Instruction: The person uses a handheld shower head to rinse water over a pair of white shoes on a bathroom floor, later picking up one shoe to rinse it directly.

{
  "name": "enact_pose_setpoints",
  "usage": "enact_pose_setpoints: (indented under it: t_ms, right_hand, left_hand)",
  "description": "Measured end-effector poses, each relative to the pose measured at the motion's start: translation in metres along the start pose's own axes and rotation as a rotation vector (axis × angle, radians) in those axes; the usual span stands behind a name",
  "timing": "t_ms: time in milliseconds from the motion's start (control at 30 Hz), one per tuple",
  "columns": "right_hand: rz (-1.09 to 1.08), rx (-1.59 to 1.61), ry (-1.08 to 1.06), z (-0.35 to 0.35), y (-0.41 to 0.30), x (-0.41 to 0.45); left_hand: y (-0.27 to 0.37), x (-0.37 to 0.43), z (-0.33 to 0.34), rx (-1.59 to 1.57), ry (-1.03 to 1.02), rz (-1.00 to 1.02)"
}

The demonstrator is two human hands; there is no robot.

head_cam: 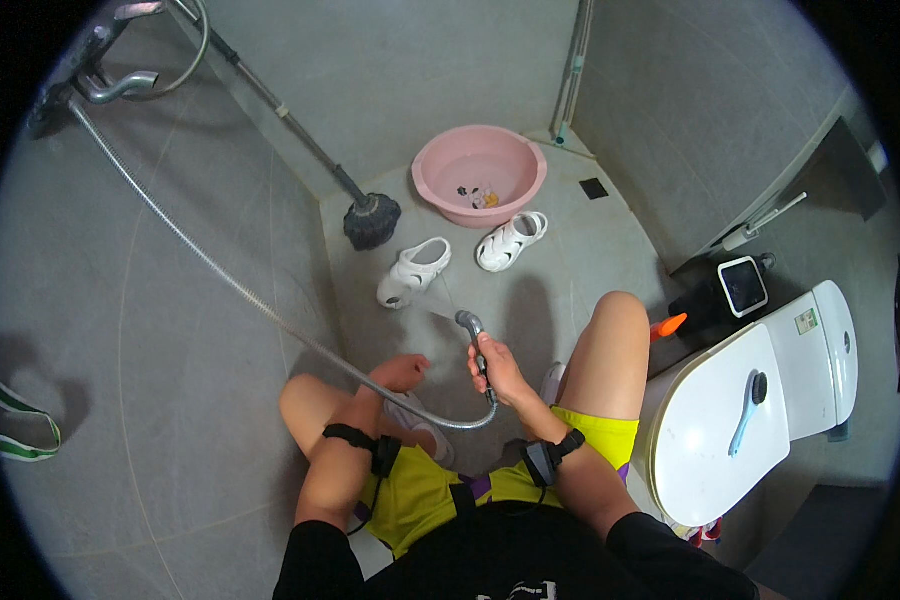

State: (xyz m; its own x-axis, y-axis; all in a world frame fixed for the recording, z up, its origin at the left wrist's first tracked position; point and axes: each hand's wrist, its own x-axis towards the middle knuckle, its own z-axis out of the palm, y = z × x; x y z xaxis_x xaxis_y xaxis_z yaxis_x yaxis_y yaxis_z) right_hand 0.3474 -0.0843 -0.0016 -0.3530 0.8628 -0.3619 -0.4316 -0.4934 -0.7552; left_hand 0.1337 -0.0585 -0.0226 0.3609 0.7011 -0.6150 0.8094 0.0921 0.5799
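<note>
My right hand [501, 369] is closed around the handle of a small chrome hand sprayer [468, 321]. A spray of water leaves its head towards the toe of a white clog [414, 271] on the grey floor. The other white clog [511, 241] lies a little to the right, close to the pink plastic basin [429, 182], which holds water and has a printed picture inside. My left hand [401, 373] is near my left knee with its fingers curled; whether anything is inside it cannot be seen. A metal shower hose [225, 274] loops from the wall tap to the sprayer.
A mop [372, 221] leans in the left corner. The floor has a square dark drain [593, 188]. On the right, a blue brush [746, 416] lies on the closed toilet lid [712, 450], with a black bin [701, 300] and an orange object [669, 327] nearby.
</note>
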Motion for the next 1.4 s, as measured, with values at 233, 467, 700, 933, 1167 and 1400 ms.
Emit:
enact_pose_setpoints:
  t_ms: [233,467,700,933,1167,1400]
  right_hand:
    - [-0.059,0.046,0.065,-0.008,-0.002,0.003]
    - [-0.027,0.0,0.182,-0.008,0.0,0.002]
    - [-0.063,0.036,0.251,-0.011,0.004,0.006]
    - [-0.218,0.119,0.363,-0.009,-0.001,0.008]
    - [-0.179,0.447,0.634,-0.016,0.015,0.014]
    - [-0.082,0.802,0.479,0.022,0.053,0.002]
  left_hand:
    - [-0.018,0.012,0.007,0.049,0.12,0.165]
    - [-0.011,0.007,0.006,-0.029,0.036,0.063]
    - [-0.026,0.011,0.005,-0.138,0.016,0.095]
    - [0.027,-0.028,0.003,0.5,-0.258,0.229]
    - [0.161,-0.105,-0.015,0.647,-0.718,0.306]
    - [0.213,0.051,-0.089,0.592,-0.156,0.387]
